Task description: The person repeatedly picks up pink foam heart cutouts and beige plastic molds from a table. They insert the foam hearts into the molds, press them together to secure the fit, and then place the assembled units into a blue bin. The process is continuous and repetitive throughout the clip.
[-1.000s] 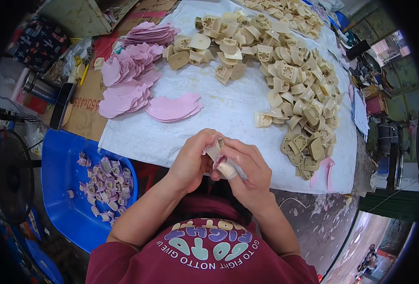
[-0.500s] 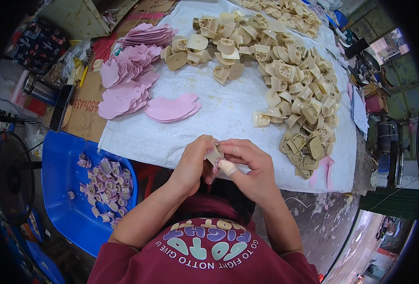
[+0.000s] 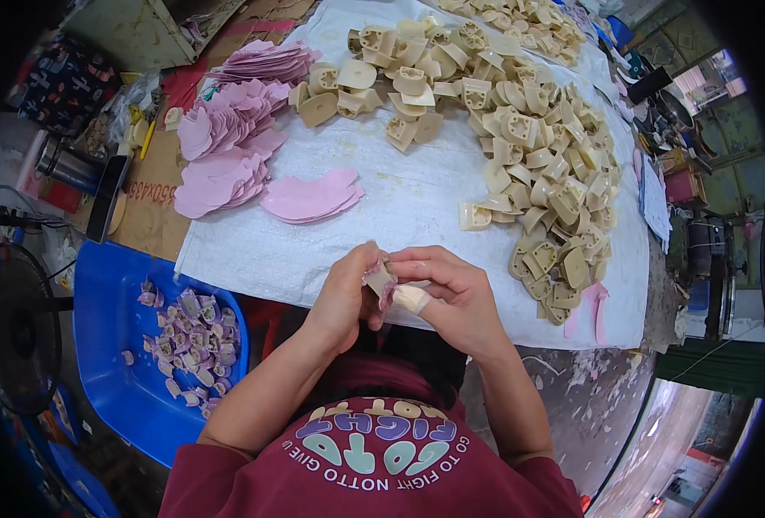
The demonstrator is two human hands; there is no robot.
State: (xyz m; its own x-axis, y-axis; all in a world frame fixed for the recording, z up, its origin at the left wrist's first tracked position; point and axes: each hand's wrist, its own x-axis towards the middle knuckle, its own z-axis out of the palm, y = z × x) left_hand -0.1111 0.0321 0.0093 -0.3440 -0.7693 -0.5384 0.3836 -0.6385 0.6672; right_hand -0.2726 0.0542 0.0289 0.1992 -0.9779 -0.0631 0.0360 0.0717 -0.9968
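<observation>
Between my two hands, just above the near edge of the white-covered table (image 3: 331, 250), is a beige plastic shoe heel (image 3: 381, 281) with pink-purple material round its edges. My left hand (image 3: 345, 293) is closed on its left side. On the other side my right hand (image 3: 452, 298) grips it with thumb and fingers; the thumb has a pale wrapping. Beyond my hands lie a fanned stack of pink cut pieces (image 3: 312, 197) and more pink stacks (image 3: 227, 129). A large heap of bare beige heels (image 3: 538, 147) curves round to the right.
At the lower left, a blue plastic tub (image 3: 106, 345) holds many pink-covered heels (image 3: 197, 341). A black fan (image 3: 20, 328) stands beside it. A phone (image 3: 108, 198) and a metal flask (image 3: 67, 164) are at the left table edge. Two pink strips (image 3: 598, 311) lie at the right.
Both hands have shifted slightly left with the heel, which has turned a little. The right fingers have moved along its upper edge.
</observation>
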